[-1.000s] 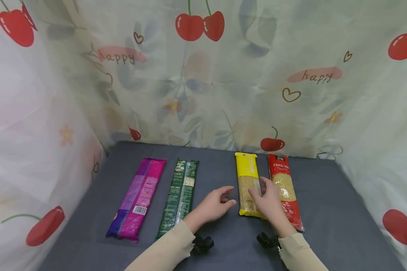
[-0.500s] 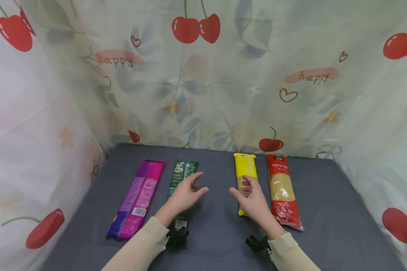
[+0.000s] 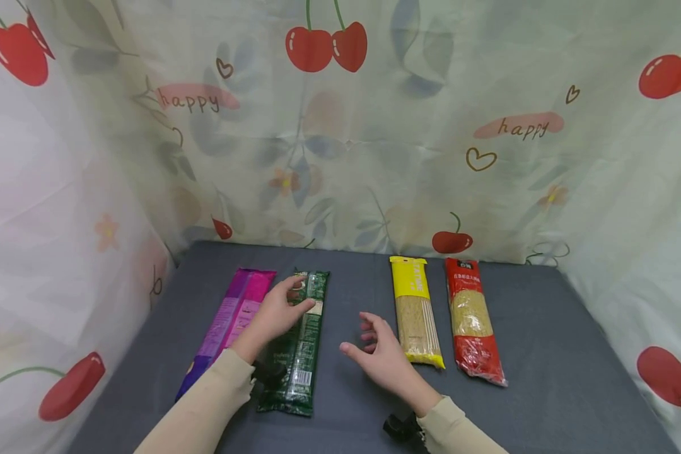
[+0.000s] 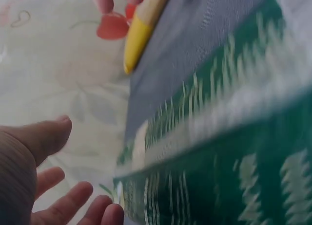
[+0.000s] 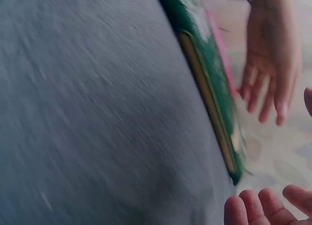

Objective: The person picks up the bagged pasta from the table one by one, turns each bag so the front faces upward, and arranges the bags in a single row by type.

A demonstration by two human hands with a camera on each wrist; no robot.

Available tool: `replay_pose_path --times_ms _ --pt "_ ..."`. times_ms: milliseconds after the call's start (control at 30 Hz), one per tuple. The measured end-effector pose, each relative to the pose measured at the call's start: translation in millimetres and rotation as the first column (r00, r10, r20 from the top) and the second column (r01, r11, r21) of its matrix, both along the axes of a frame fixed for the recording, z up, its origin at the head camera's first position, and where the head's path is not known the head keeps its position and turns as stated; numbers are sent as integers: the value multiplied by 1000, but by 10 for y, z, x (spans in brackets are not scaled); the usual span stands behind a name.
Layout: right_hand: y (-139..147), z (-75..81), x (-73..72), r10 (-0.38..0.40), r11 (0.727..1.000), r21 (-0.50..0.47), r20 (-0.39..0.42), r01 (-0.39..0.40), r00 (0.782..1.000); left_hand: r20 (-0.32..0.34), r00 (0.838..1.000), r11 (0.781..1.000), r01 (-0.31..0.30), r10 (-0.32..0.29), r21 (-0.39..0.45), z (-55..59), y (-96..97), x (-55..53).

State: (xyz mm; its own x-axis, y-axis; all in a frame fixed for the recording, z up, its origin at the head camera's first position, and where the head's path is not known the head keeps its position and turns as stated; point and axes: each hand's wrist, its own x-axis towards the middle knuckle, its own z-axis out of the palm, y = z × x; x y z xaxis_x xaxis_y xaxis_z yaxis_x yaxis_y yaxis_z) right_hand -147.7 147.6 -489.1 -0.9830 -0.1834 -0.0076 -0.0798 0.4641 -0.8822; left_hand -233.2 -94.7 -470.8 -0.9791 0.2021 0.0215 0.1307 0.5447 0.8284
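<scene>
Over the far half of a green noodle packet hovers my left hand, its fingers loosely bent and holding nothing. In the left wrist view the green packet lies apart from the fingertips. My right hand is above the cloth between the green packet and a yellow noodle packet, with nothing in its grasp. A pink and purple packet lies left of the green one, partly hidden by my left forearm. Farthest right is a red noodle packet.
The packets lie on a dark grey tabletop. A cherry-patterned curtain stands behind the table and along both sides. A black wrist device sits at my right cuff, and another dark one at the left.
Both hands have moved left: the left from beside the yellow packet to over the green one, the right off the yellow packet. The packets have stayed in place.
</scene>
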Motion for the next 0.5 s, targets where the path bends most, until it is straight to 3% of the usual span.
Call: replay_pose_path --times_ms 267,500 --pt "-279 -103 99 164 985 53 67 -167 984 -40 998 995 43 -47 -91 -62 -71 -316" --pt "-385 -151 202 222 969 92 94 -230 970 -4 998 993 68 -69 -92 -137 -16 -508"
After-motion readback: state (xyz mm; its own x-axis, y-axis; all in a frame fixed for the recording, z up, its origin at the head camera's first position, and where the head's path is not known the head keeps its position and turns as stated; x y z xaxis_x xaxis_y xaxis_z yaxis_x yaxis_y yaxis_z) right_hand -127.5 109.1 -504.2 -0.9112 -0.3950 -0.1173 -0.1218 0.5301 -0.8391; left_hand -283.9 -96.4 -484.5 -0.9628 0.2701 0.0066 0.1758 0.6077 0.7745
